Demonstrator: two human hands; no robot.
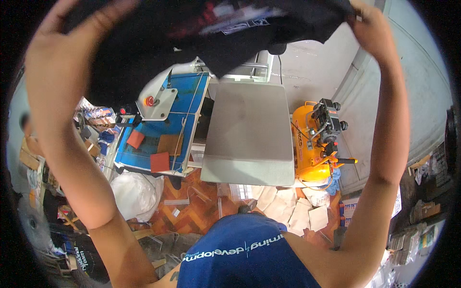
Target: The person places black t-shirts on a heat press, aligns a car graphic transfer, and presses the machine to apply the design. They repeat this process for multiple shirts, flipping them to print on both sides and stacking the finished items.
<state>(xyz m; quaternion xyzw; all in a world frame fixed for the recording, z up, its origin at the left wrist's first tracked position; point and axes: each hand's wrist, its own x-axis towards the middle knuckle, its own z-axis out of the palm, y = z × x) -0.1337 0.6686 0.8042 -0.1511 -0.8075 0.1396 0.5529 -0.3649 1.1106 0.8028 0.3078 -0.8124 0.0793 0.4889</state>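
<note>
I hold a black printed T-shirt (pixel 216 38) up in the air, spread between both hands. My left hand (pixel 72 53) is at its left end, with the fingertips partly cut off by the upper edge and blurred. My right hand (pixel 369 28) pinches the shirt's right end, fingers closed on the cloth. A coloured print shows on the cloth, smeared by motion. Below the shirt lies the flat grey platen (pixel 247 132) of a press, bare on top; the shirt's lower edge hangs over its far end.
Left of the platen is a blue-topped table (pixel 144 156) with reddish pads (pixel 160 162) and a control panel with a red button (pixel 150 101). An orange air compressor (pixel 307 139) stands at the right by the wall. Brown paper sheets (pixel 288 209) and a white sack (pixel 134 194) lie on the floor.
</note>
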